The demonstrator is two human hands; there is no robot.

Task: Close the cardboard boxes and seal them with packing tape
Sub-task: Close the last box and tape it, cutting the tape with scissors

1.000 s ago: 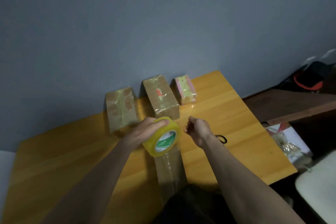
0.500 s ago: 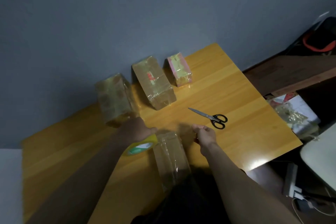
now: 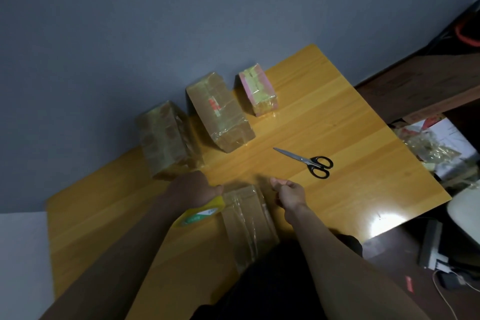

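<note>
A closed cardboard box point(image 3: 246, 226) lies on the wooden table point(image 3: 350, 143) right in front of me, with clear tape over its top. My left hand point(image 3: 191, 188) grips a yellow roll of packing tape point(image 3: 201, 213) at the box's left side. My right hand point(image 3: 287, 193) is at the box's far right corner, fingers curled and pinching what looks like the tape's free end; the clear strip is hard to see. Three taped boxes stand at the back: a brown one point(image 3: 166, 140), a second brown one point(image 3: 220, 112), and a small pink-edged one point(image 3: 258, 89).
Black-handled scissors point(image 3: 307, 162) lie on the table to the right of my right hand. A grey wall runs behind the table. Right of the table, the floor holds a pile of plastic bags point(image 3: 436, 148), a dark shelf and cables.
Both hands came down from mid-air to the near box. The tape roll dropped to the box's left side, and the scissors came into sight. The view tilted downward.
</note>
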